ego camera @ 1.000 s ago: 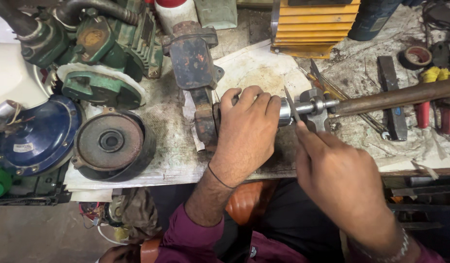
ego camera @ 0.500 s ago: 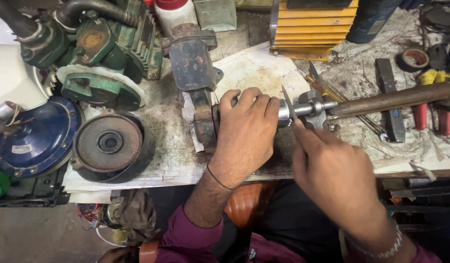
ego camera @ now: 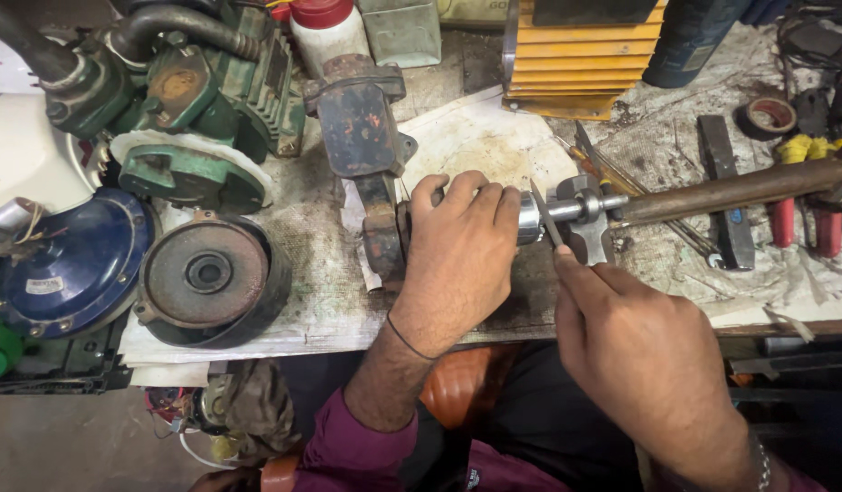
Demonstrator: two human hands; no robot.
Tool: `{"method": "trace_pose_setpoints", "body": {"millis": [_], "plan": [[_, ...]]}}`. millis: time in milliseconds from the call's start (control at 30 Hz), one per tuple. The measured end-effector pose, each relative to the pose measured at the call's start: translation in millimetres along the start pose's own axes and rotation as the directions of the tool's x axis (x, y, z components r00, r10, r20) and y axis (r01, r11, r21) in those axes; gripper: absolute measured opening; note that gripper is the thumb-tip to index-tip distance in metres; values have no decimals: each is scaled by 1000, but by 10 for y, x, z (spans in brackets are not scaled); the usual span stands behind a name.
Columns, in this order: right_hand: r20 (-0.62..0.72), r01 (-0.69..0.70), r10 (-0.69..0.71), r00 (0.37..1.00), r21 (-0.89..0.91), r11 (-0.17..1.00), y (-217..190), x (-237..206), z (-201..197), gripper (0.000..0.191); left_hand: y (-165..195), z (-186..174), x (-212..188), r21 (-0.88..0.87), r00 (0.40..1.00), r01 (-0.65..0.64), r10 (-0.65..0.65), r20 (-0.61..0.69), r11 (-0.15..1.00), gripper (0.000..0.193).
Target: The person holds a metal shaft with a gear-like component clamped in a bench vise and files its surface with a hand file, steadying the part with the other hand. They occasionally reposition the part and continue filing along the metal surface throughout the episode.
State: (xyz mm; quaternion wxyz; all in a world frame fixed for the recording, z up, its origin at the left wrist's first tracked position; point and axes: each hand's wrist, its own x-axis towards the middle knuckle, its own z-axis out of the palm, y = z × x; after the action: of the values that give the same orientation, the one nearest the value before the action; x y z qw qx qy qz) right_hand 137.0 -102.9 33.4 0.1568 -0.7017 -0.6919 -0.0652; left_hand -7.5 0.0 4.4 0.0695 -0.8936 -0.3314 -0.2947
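On the bench (ego camera: pixel 330 301), left hand (ego camera: pixel 462 251) grip closed around the metal shaft (ego camera: pixel 566 210); right hand (ego camera: pixel 639 351) pinches a thin blade (ego camera: pixel 546 214) against it.

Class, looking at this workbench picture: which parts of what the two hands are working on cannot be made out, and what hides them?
- Head view: the left hand covers the part it grips; its shape is hidden.
- The thin tool's handle is hidden inside the right hand.
- The wooden handle's far end is cut off by the right edge.

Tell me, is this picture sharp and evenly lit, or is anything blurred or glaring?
Head view: bench mostly sharp and evenly lit; a bright glint on the metal shaft by the left hand; the right hand looks slightly soft; under the bench edge it falls into dark shadow.
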Motion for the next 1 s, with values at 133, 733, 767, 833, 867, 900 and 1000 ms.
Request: {"method": "trace_pose_setpoints", "body": {"millis": [133, 733, 767, 833, 867, 900, 1000], "plan": [[-94, 66, -63, 994, 29, 997, 25, -20, 33, 27, 6, -1, 1, 10, 1000, 11, -11, 8, 1000, 45], [-71, 61, -58, 996, 36, 998, 16, -13, 4, 28, 24, -20, 10, 65, 999, 7, -4, -48, 998, 33], [-99, 76, -71, 993, 45, 996, 20, -14, 9, 28, 22, -24, 9, 57, 999, 4, -2, -41, 998, 34], [-26, 32, -31, 999, 30, 999, 29, -19, 13, 32, 13, -26, 18, 47, 999, -2, 4, -38, 999, 35], [13, 11, -11, 1000, 20, 1000, 31, -22, 11, 34, 12, -25, 21, 41, 999, -4, 5, -40, 999, 35], [-4, 26, -26, 1000, 24, 999, 28, -18, 12, 32, 14, -26, 15, 33, 999, -3, 4, -38, 999, 36], [-58, 60, -57, 997, 47, 997, 0, 3, -8, 29, 12, -23, 10, 24, 1000, 7, -7, -18, 1000, 35]]}}
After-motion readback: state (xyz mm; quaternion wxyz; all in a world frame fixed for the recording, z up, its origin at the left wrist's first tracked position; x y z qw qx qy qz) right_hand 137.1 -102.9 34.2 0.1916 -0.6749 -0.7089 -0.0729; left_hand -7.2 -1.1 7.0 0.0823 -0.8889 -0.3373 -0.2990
